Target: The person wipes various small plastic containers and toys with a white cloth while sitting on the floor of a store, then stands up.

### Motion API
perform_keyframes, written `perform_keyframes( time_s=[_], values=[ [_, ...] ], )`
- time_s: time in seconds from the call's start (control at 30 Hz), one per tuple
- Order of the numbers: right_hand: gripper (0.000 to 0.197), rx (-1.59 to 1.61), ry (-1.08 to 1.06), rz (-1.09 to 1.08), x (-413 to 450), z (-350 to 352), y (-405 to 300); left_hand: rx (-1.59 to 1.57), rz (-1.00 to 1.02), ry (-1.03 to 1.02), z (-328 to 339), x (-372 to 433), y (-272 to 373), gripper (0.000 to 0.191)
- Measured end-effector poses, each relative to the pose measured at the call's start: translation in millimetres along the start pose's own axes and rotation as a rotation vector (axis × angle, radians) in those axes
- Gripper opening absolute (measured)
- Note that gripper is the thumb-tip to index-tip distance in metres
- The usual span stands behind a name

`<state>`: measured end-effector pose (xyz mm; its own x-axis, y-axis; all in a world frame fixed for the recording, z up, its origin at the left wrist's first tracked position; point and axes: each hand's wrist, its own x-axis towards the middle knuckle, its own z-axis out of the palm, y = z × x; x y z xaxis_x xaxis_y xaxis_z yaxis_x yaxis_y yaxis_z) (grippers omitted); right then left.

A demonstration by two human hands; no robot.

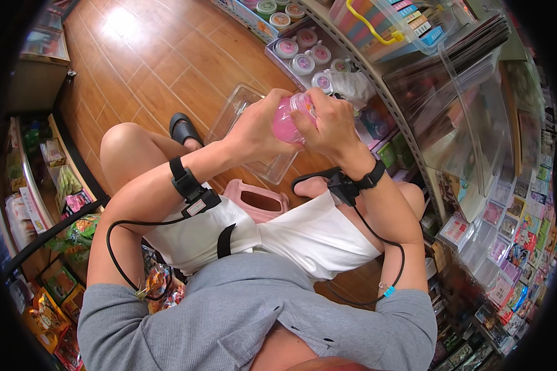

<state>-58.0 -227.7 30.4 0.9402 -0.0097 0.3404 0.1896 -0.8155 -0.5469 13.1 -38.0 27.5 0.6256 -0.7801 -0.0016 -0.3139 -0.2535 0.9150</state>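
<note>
Both my hands grip one pink-filled clear plastic jar, held up in front of me over the floor. My left hand wraps around the jar's body from the left. From the right, my right hand closes over its clear lid end, thumb laid across the front. The jar is tilted, and a small coloured label shows by the lid. Below and behind my hands a clear plastic tray lies on the wood-look tiled floor.
An open box of round-lidded tubs sits on the low shelf to the right. Above it stands a clear bin with a yellow handle. A pink plastic stool shows between my legs. Packaged goods fill shelves on the left.
</note>
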Motion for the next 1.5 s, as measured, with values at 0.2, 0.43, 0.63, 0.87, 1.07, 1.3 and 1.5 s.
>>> perform_keyframes(
  time_s=[0.2, 0.43, 0.63, 0.87, 1.07, 1.3, 1.5],
  values=[
    [0.052, 0.057, -0.037, -0.07, -2.8, -4.9, 4.2, -0.088, -0.01, -0.118, -2.1, 2.0, -7.5, 0.081],
    [0.055, 0.216, -0.028, -0.358, 2.8, -19.2, 2.0, -0.67, -0.094, -0.587, -20.6, 11.4, -12.5, 0.077],
    [0.065, 0.325, -0.007, -0.443, 1.5, -15.4, -4.3, -1.146, -0.283, -0.913, -17.5, 5.9, -30.9, 0.075],
    [0.069, 0.412, 0.063, -0.465, -5.3, -9.7, -6.2, -1.485, -0.54, -1.124, -9.3, -5.7, -35.6, 0.1],
    [0.066, 0.537, -0.144, -0.19, 2.3, -17.7, 12.1, -0.328, 0.188, -0.433, -23.3, 9.0, -13.4, 0.075],
    [0.046, 0.764, -0.663, 0.777, -2.3, -11.9, 3.4, 0.465, 0.217, -0.241, -30.6, -0.6, -4.3, 0.067],
    [0.041, 0.882, -0.67, 0.771, 3.4, -10.0, 4.3, 0.52, 0.153, -0.217, -33.5, 1.2, -9.4, 0.075]
  ],
)
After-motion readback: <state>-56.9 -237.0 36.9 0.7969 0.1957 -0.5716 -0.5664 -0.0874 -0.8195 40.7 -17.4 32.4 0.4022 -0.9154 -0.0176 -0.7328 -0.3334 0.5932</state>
